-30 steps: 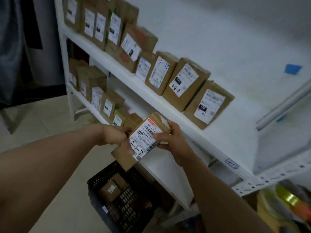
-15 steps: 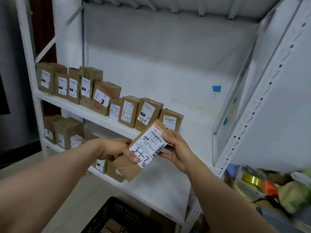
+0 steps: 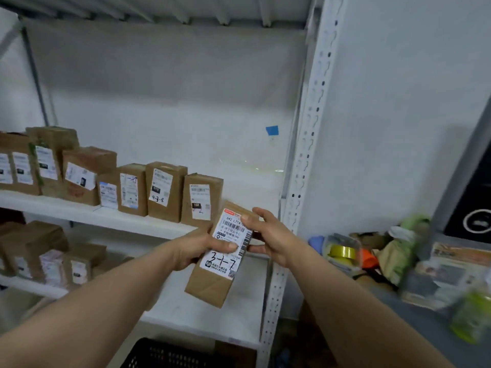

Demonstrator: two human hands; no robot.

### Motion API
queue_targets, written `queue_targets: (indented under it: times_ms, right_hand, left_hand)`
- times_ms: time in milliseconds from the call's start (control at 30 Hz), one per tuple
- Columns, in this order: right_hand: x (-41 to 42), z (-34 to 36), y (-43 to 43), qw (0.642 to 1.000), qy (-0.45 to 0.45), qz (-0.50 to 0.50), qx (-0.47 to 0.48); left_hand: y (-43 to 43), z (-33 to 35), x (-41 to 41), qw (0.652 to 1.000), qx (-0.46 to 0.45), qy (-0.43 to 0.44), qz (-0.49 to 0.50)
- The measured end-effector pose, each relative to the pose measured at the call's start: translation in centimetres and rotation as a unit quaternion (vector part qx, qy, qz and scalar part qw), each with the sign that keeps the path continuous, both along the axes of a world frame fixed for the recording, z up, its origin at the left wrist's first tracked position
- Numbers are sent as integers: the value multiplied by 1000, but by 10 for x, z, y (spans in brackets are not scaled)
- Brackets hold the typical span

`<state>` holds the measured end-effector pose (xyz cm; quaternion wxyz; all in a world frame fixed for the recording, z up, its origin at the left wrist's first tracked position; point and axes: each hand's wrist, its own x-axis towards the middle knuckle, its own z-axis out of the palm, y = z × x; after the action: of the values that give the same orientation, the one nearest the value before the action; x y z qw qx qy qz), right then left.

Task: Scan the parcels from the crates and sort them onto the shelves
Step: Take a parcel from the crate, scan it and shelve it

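Note:
A brown cardboard parcel [image 3: 212, 282] with a white label marked "3-1-7" is held upright in front of the white shelves. My left hand [image 3: 196, 248] grips its left side, thumb pressed across the label. My right hand [image 3: 268, 235] holds its upper right corner, fingers over the label's top edge. A row of labelled brown parcels [image 3: 164, 191] stands on the upper shelf [image 3: 106, 217] just left of and behind the held parcel. More parcels [image 3: 53, 258] stand on the lower shelf [image 3: 218, 322].
A black plastic crate [image 3: 170, 354] shows at the bottom edge below the shelves. The white perforated shelf upright [image 3: 310, 144] rises just right of my hands. To the right, a grey surface holds yellow tape [image 3: 342, 252], bags and papers.
My view has swung up and to the right, from the crate to the shelves. The parcel has turned more upright and moved up beside the rightmost parcel of the upper row; both hands keep hold of it.

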<state>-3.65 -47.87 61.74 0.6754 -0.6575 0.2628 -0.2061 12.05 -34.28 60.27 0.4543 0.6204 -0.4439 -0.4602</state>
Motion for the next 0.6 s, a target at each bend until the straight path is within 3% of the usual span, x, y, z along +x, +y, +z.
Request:
queue_targets:
  times_ms: [333,467,600]
  right_hand:
    - [-107,-53,-64,995,79,-30,43]
    - [-153,-86,-82,987,115,-15,113]
    - [-192,-124,-94,968,217,-93,82]
  left_hand:
    - [-79,-59,-78,997,55,21,50]
    - [-98,-90,-108,995,95,14,41]
    - [-115,-127,-140,989,142,6,33]
